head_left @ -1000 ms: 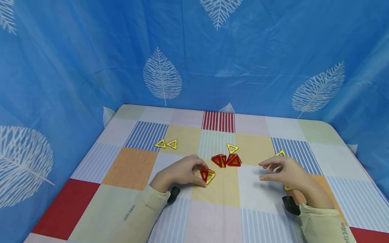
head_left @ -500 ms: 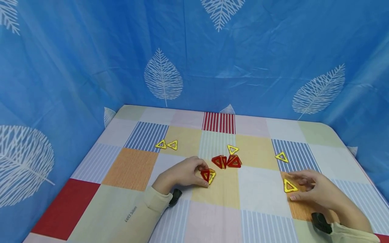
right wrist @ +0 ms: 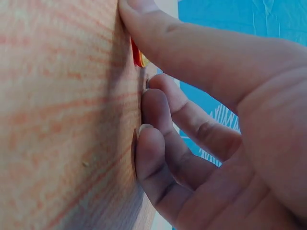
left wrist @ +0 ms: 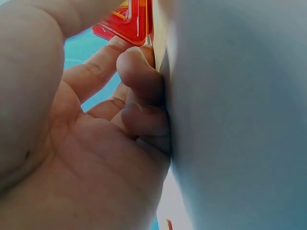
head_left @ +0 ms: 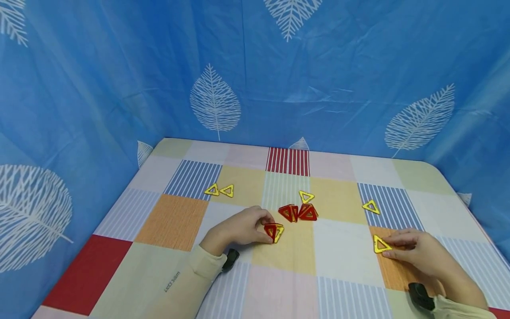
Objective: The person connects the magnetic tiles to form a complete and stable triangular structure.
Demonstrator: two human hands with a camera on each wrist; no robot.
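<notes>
At the lower right of the frame, your right hand (head_left: 422,253) pinches the right corner of a yellow triangle (head_left: 376,244) between thumb and fingers. At the centre, your left hand (head_left: 241,226) has thumb and fingers clamped on a red-and-yellow block (head_left: 274,231). Past it, right of centre, you have two red blocks (head_left: 308,212) side by side, a loose triangle (head_left: 307,193) just behind; another lies at the right, two near each other left of centre, before the blue curtain (head_left: 338,66)

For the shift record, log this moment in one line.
left hand: holds red-and-yellow piece | right hand: at yellow triangle, grip unclear | red pieces: untouched
</notes>
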